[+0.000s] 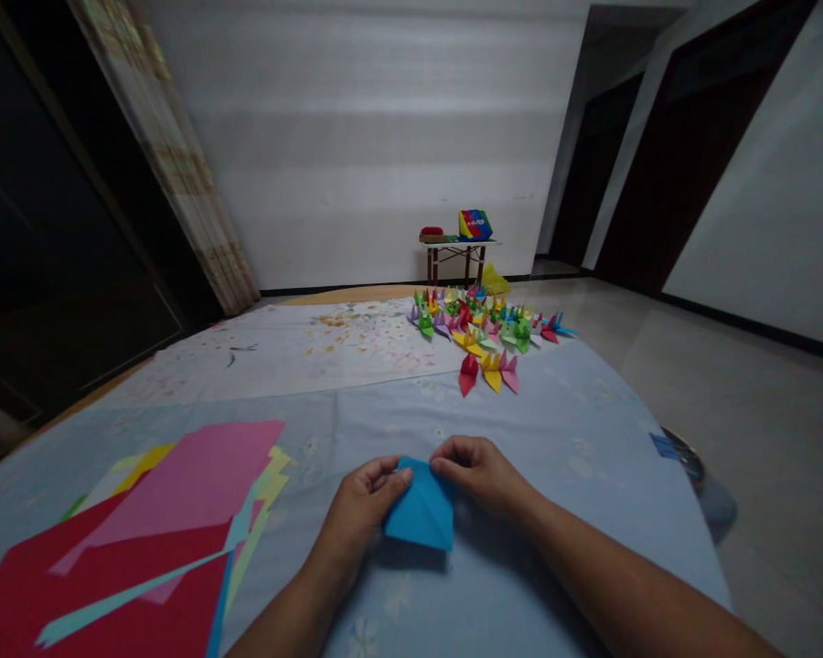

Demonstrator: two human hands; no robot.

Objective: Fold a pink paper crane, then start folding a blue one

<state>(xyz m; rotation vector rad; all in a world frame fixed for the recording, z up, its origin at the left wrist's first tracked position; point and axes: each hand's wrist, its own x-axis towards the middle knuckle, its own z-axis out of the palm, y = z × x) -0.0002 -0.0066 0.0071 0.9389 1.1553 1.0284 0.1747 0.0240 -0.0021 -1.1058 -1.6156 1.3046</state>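
Note:
Between my two hands is a folded piece of blue paper (pixel 422 512), with crease lines across its face. My left hand (pixel 370 498) pinches its upper left edge, the thumb lying on top of the paper. My right hand (pixel 476 471) pinches the upper right corner between thumb and fingers. The lower edge of the paper hangs free, just above the tablecloth. Beyond my hands stand three folded paper cranes: a red one (pixel 467 374), a yellow one (pixel 492 371) and a pink one (pixel 509 373).
Coloured paper sheets and strips, with a red sheet (pixel 110 585) and a pink sheet (pixel 206 475), lie at the left on the blue tablecloth (pixel 555 429). Many-coloured cranes (pixel 466 320) crowd the far right of the round table. A small side table (pixel 459 245) stands by the wall.

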